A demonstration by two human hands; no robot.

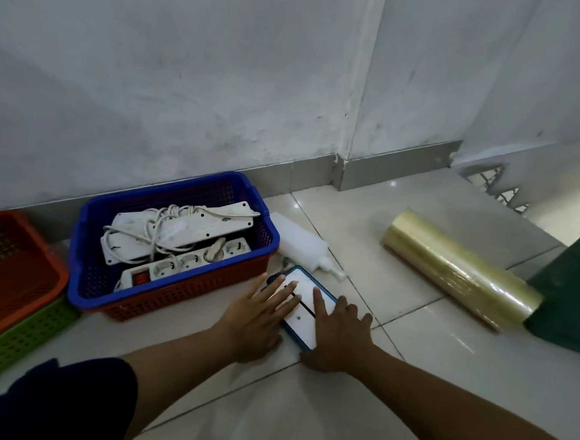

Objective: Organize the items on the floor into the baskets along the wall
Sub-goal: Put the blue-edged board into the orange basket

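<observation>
Head view showed the blue basket (173, 246) at centre left holding power strips (181, 233); just right of it, both hands — left hand (257, 317), right hand (339, 329) — lay flat, fingers spread, on a white blue-rimmed board (301, 310) on the floor.

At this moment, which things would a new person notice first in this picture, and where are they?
Both hands, left hand and right hand, lie flat on a white slab with a blue edge on the floor tiles. Just left of them, by the wall, stands a blue basket full of white power strips. A large roll of clear film lies to the right.
</observation>
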